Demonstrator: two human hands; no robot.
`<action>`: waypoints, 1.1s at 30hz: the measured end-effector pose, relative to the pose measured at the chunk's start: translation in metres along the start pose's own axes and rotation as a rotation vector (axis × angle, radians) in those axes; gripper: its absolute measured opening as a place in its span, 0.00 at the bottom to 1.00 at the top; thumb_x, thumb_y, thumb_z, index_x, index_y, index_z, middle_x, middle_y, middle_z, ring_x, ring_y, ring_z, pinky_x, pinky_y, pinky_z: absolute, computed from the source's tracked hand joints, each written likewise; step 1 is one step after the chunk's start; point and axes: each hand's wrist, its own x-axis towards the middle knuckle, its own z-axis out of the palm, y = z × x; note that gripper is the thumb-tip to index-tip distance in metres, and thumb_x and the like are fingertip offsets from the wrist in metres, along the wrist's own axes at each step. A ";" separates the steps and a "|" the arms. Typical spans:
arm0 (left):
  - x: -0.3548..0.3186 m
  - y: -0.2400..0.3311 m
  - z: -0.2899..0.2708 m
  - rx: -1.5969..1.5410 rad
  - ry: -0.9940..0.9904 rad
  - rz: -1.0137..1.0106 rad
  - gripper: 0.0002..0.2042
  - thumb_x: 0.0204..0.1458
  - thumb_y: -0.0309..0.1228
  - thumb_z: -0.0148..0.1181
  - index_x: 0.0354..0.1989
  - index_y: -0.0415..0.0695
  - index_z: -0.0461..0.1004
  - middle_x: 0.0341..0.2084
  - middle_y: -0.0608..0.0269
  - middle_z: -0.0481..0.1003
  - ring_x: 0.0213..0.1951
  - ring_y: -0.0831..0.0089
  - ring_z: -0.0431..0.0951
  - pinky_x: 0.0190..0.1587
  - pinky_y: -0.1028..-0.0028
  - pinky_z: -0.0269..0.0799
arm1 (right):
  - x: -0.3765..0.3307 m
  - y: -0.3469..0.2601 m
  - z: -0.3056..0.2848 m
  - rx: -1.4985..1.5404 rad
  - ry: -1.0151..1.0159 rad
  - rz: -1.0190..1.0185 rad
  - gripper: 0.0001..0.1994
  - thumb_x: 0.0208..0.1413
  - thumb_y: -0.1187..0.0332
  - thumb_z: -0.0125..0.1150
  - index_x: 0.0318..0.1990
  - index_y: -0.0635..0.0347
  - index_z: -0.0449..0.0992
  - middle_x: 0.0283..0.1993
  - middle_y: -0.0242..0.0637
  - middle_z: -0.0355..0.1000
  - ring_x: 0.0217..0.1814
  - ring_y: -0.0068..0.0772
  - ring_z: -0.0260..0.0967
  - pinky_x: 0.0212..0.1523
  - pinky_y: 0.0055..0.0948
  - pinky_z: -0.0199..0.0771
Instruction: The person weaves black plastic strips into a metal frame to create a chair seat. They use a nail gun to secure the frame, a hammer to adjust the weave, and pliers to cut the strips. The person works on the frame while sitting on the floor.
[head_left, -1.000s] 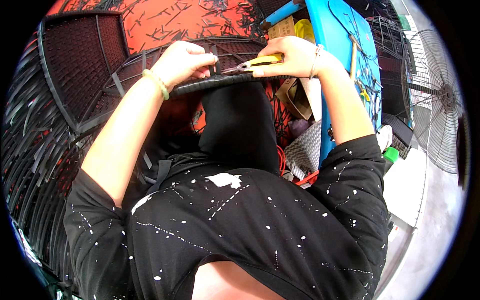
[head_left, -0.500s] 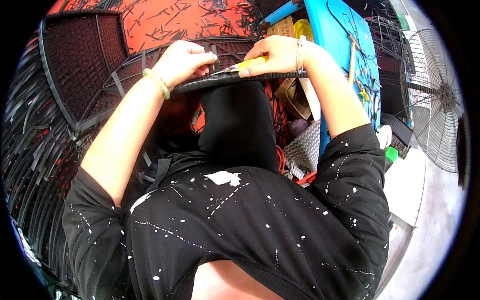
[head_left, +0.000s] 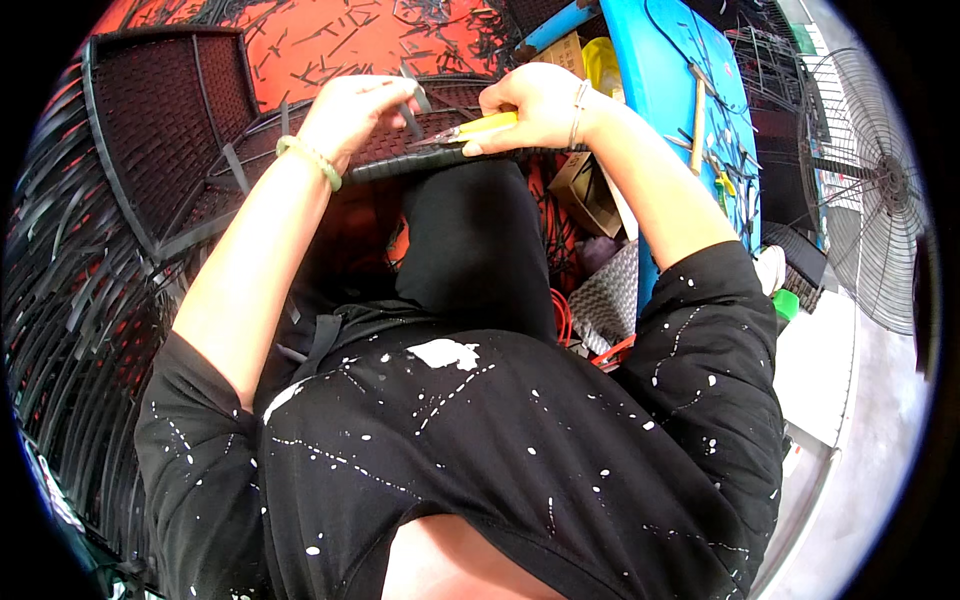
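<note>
Both hands closed: left hand pinches strip, right hand grips pliers.

Pliers' jaws hidden behind wicker rim

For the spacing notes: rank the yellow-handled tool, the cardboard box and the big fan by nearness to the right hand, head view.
From the right hand:
1. Yellow-handled tool, held in that hand.
2. Cardboard box, just below the right wrist.
3. Big fan, far off at the right edge.

Red floor strewn with dark strip offcuts
</note>
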 end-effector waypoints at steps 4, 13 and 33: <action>-0.003 0.000 0.005 -0.264 0.196 0.079 0.11 0.60 0.34 0.58 0.41 0.38 0.79 0.35 0.65 0.80 0.40 0.78 0.78 0.48 0.77 0.74 | -0.004 0.013 0.021 0.022 0.152 0.027 0.27 0.46 0.39 0.65 0.29 0.58 0.78 0.24 0.44 0.72 0.29 0.44 0.72 0.32 0.38 0.70; -0.020 0.023 -0.111 0.656 0.270 0.098 0.30 0.57 0.56 0.57 0.49 0.37 0.78 0.44 0.60 0.79 0.50 0.71 0.75 0.58 0.74 0.64 | -0.032 0.008 0.044 0.059 0.585 0.046 0.28 0.46 0.45 0.69 0.47 0.58 0.78 0.41 0.45 0.75 0.44 0.47 0.76 0.46 0.38 0.75; -0.073 0.014 -0.108 0.006 0.010 0.004 0.15 0.58 0.39 0.61 0.41 0.37 0.80 0.33 0.59 0.82 0.33 0.75 0.81 0.39 0.78 0.76 | 0.037 -0.092 0.012 0.040 0.075 -0.023 0.43 0.44 0.23 0.50 0.48 0.56 0.80 0.42 0.49 0.77 0.49 0.49 0.75 0.49 0.38 0.74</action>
